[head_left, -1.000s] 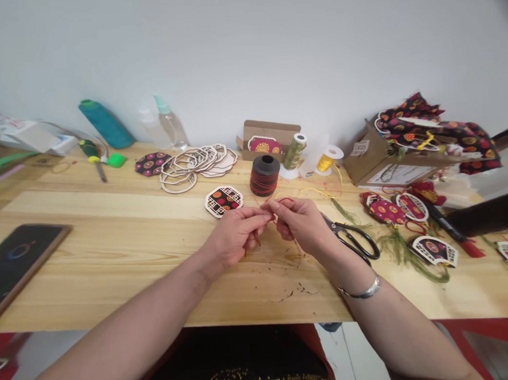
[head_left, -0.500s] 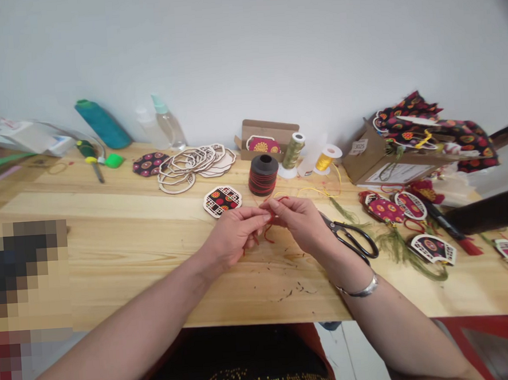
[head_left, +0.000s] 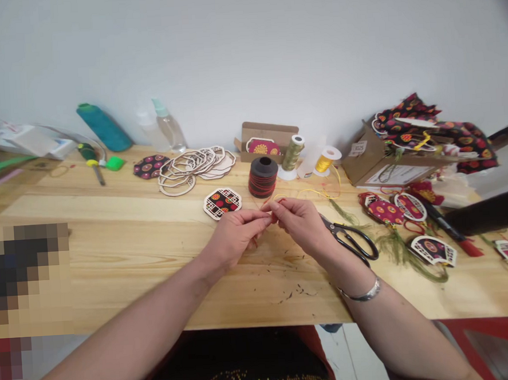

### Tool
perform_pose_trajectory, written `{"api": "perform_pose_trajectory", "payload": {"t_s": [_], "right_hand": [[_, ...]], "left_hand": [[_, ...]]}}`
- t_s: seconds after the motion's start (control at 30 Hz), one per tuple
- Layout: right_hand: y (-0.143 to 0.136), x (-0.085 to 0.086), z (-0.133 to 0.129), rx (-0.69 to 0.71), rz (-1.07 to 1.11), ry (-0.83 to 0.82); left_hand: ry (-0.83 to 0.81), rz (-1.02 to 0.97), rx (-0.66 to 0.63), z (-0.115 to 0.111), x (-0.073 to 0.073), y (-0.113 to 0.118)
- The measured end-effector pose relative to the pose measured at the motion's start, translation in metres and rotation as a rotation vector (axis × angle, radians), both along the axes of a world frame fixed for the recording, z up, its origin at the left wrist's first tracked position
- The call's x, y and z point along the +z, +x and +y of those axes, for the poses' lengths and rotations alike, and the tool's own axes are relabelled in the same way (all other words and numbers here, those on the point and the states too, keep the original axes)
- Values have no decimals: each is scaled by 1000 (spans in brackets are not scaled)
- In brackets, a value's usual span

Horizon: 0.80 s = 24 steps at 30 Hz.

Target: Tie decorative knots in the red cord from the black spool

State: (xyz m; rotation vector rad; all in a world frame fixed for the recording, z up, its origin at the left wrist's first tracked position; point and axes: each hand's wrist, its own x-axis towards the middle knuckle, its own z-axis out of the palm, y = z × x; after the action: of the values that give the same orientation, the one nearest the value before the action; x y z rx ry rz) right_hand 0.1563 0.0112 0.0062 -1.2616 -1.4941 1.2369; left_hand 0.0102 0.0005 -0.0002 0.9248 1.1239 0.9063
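My left hand (head_left: 242, 232) and my right hand (head_left: 298, 221) meet over the middle of the table, fingertips pinched together on a thin red cord (head_left: 273, 214). Most of the cord is hidden between the fingers; a short bit shows below the left hand. Just behind the hands stands a spool of dark red thread (head_left: 262, 178) with a black core. An octagonal wooden ornament with patterned fabric (head_left: 222, 203) lies beyond my left hand. Black-handled scissors (head_left: 352, 241) rest beside my right wrist, their blades partly hidden behind it.
Wooden frames (head_left: 196, 166) are piled at the back left, near a spray bottle (head_left: 169, 126) and a teal thread cone (head_left: 104, 127). Green thread (head_left: 293, 153) and yellow thread (head_left: 323, 161) stand behind. On the right are a cardboard box (head_left: 364, 154) and tasselled ornaments (head_left: 432, 251).
Both hands stay in nearly the same place, their fingertips slightly closer together. The loose loop of red cord that hung below the fingers no longer shows.
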Motion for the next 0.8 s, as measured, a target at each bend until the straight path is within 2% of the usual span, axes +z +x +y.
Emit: {"api": "perform_pose_trajectory", "payload": {"t_s": [0.6, 0.7, 0.8], "right_hand": [[-2, 3, -1, 8, -75, 58], [0, 4, 0, -2, -48, 4], [2, 7, 0, 46, 6, -81]], "left_hand": [[19, 0, -16, 0, -1, 0], [-13, -28, 2, 1, -2, -1], [-45, -66, 29, 2, 0, -1]]}}
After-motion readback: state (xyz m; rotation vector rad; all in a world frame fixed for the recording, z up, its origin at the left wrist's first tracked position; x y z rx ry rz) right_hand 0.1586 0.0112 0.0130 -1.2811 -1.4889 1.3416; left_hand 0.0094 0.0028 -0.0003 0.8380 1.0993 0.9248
